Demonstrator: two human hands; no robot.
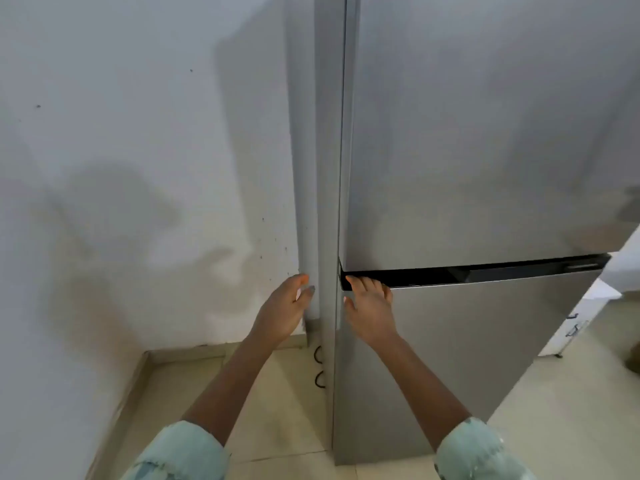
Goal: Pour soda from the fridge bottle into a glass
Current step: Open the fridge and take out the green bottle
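Observation:
A tall silver fridge (pixel 467 150) fills the right half of the view, both of its doors closed. A dark gap (pixel 485 271) runs between the upper door and the lower door (pixel 467 341). My right hand (pixel 370 313) is at the left end of that gap, fingertips reaching into it at the top edge of the lower door. My left hand (pixel 285 310) is open, fingers apart, beside the fridge's left side panel, holding nothing. No bottle or glass is in view.
A white wall (pixel 138 168) stands close on the left, meeting the beige tiled floor (pixel 277 393). A black cable (pixel 318 368) hangs by the fridge's left side. A white cabinet (pixel 588 306) stands at the far right.

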